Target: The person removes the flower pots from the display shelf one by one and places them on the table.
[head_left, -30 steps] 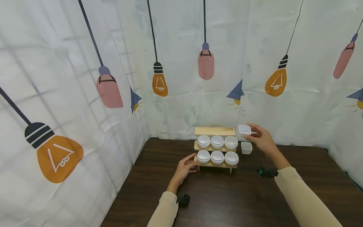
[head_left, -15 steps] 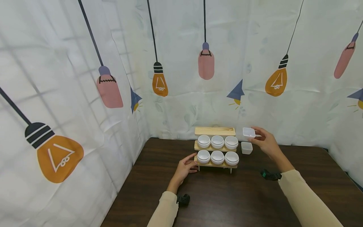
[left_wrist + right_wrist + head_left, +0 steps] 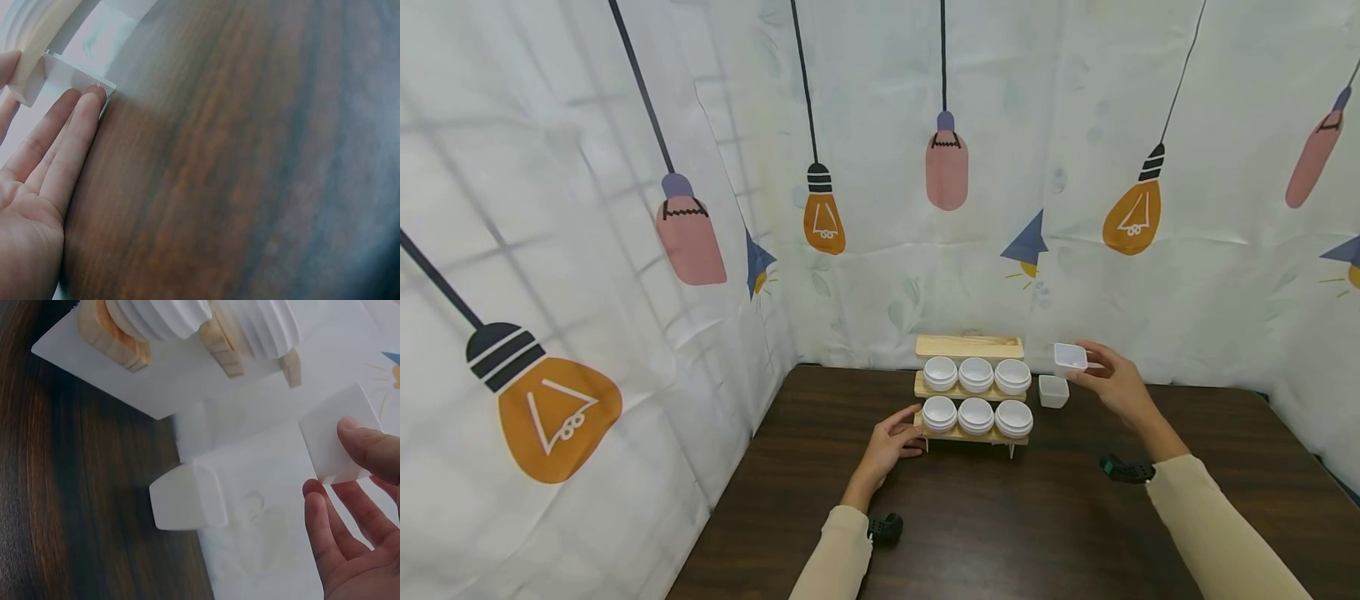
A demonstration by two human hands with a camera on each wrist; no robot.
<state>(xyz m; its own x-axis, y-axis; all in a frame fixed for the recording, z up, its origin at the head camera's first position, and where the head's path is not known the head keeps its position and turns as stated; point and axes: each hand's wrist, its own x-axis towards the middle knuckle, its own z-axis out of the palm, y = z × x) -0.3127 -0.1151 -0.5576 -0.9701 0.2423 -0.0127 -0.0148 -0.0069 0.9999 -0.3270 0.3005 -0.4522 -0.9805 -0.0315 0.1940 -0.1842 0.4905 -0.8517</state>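
Observation:
In the head view my right hand (image 3: 1118, 390) pinches a small white square cup (image 3: 1070, 356) by its right side, raised off the table. The right wrist view has the thumb on one face of this cup (image 3: 340, 437) and fingers under the opposite side. A second white square cup (image 3: 1053, 393) stands on the table below it, right of a tiered stand (image 3: 967, 347) with wooden shelves. My left hand (image 3: 882, 456) touches the stand's lower left end. Its fingers (image 3: 74, 144) lie nearly straight against the white leg in the left wrist view.
Round white jars (image 3: 976, 415) fill the stand's two lower shelves, three on each; the top shelf is bare. Dark wooden table (image 3: 985, 525) lies beneath. A white curtain (image 3: 880, 283) printed with lamps hangs right behind the stand.
My right hand has moved right and slightly down with the square cup, away from the top shelf's right end. The left hand and the stand have stayed put.

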